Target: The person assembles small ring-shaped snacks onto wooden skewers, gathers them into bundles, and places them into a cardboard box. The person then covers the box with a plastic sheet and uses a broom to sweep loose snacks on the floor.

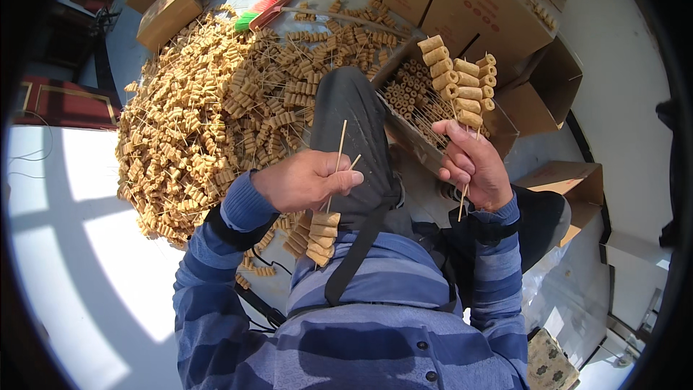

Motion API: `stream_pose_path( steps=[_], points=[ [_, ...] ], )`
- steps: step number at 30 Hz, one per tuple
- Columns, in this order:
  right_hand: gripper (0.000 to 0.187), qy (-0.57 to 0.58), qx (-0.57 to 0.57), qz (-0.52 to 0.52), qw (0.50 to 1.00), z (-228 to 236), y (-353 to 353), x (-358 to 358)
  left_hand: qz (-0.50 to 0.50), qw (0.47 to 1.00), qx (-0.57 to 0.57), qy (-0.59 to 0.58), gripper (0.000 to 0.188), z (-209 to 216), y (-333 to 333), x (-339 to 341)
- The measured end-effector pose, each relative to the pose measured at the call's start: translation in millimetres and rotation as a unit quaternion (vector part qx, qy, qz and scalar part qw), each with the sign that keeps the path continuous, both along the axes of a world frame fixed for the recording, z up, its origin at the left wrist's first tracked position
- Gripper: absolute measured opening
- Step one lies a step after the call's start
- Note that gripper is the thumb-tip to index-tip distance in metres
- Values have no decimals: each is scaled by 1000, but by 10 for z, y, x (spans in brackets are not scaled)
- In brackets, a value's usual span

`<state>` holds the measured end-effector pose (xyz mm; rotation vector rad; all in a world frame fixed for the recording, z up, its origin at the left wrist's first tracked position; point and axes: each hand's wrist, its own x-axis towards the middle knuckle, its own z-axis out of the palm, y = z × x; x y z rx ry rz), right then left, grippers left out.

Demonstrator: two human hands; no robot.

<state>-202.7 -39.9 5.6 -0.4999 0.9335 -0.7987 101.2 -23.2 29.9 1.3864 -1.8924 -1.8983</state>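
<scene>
In my left hand [310,179], closed in a fist over my lap, are the sticks of a couple of skewers; their tan, roll-shaped pieces [323,235] hang below the fist. My right hand [473,162] pinches several more skewers upright, with stacks of ridged tan rolls [462,87] above the fingers and stick ends poking out below. Just behind that hand stands an open cardboard box [498,133] holding many skewers laid in rows, their hollow roll ends showing. To my left spreads a large heap of the same skewers [195,130] on the floor.
A broom with red and green bristles [261,11] lies at the heap's far edge. Several cardboard boxes [476,3] line the far side and the right. A few loose skewers [261,270] lie near my left side. A dark red panel [68,102] is at far left.
</scene>
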Motion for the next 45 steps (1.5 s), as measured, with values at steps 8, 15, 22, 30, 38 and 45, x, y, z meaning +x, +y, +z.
stream_pose_path(
  steps=[8,15,22,30,38,45],
  points=[
    [43,-170,164,111,965,-452,418,457,-63,833,-518,-186,13,190,341,-609],
    [29,-93,134,73,984,-454,560,355,-108,824,-515,-211,14,-223,657,-950],
    [18,-119,-2,5,993,-323,536,427,-76,805,-561,-179,11,-365,749,-1034],
    [27,-102,14,-22,994,-312,484,250,-170,914,-366,-49,64,-168,688,-687],
    [36,-61,13,54,997,-167,503,149,387,861,21,328,66,-309,23,-462],
    [49,-63,29,134,989,-128,614,159,321,831,66,450,55,-527,-351,-684]
  ],
)
